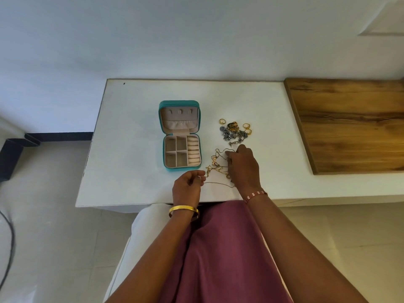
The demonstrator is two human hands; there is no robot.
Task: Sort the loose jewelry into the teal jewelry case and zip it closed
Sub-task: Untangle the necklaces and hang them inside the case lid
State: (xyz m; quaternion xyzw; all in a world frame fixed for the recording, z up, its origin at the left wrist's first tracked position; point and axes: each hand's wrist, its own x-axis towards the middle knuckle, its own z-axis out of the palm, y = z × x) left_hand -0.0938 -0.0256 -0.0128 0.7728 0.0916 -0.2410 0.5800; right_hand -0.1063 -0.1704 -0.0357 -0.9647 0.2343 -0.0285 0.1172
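Case (181, 136) open, lid far; both hands' fingers (202, 178) pinch chains (218, 166).

- White counter (131, 149) against a white wall (153, 40).
- Wood-grain board (349, 127) on counter's right end.
- Pale tiled floor (43, 193) at left w/ dark cable (9, 243).

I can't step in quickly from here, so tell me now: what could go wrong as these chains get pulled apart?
1. The thin gold chains lie tangled between both hands; the left hand pinches one end while the right hand holds another part, so pulling could tighten knots.
2. The loose pile of rings and silver pieces sits just beyond the right hand and could scatter.
3. The open teal case is close enough to snag.
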